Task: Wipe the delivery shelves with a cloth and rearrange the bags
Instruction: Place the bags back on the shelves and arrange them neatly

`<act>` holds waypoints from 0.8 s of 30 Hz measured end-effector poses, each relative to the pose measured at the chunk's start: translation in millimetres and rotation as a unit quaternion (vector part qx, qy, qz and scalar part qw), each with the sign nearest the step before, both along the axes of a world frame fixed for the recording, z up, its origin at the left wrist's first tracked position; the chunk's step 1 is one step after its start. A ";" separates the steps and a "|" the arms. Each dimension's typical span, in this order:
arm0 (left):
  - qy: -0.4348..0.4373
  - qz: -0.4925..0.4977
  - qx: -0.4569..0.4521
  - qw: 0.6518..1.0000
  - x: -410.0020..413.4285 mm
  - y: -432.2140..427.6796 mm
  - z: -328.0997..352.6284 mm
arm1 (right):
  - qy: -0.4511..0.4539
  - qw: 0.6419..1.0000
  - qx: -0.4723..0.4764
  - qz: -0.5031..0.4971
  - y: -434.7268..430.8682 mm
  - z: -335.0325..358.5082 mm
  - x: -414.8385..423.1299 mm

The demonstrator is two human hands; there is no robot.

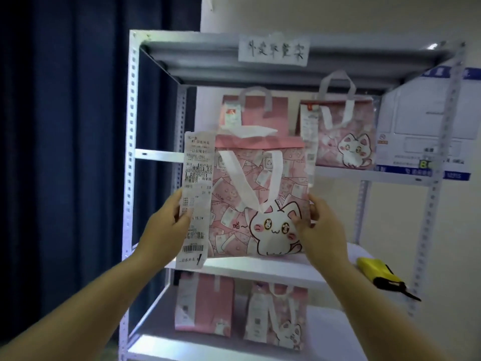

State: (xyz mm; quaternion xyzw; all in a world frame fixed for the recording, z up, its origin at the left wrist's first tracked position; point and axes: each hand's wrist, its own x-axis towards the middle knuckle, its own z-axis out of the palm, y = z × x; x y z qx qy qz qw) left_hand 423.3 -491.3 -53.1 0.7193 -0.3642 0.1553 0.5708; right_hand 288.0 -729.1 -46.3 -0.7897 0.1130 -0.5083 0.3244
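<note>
Dark blue curtain (65,152) behind grey metal shelf rack (131,152). We hold pink cat-print fabric bag (260,194) upright over middle shelf (260,269) front edge. Left hand (166,220) clasps its left side plus long white paper receipt (196,178); right hand (320,225) clasps right side. 2-sided hold likely keeps it square for placing. Bag base resting or lifted: unclear. Yellow black-strapped object (372,269) at right: cloth? We cannot tell.

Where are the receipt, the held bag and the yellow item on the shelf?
receipt (198,178), head view, printed middle.
held bag (252,175), head view, front panel between handle straps.
yellow item (374,269), head view, yellow body.
</note>
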 end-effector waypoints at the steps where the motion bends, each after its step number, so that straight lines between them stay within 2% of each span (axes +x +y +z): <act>1: -0.014 0.002 0.002 1.000 8.4 11.1 11.2 | -0.012 1.000 -0.014 0.000 11.7 9.9 10.9; 7: -0.096 0.042 0.008 0.994 62.6 68.8 71.5 | -0.061 0.997 -0.046 0.015 69.9 59.6 77.0; 12: -0.117 0.074 -0.032 0.990 110.0 97.8 103.4 | -0.082 0.994 -0.074 0.013 98.1 88.6 128.4; 19: -0.159 0.119 -0.079 0.977 178.6 103.2 135.5 | -0.095 0.990 -0.102 -0.004 106.1 119.9 201.4; 24: -0.181 0.145 -0.102 0.967 227.4 91.3 149.5 | -0.111 0.988 -0.101 0.021 92.7 136.4 252.9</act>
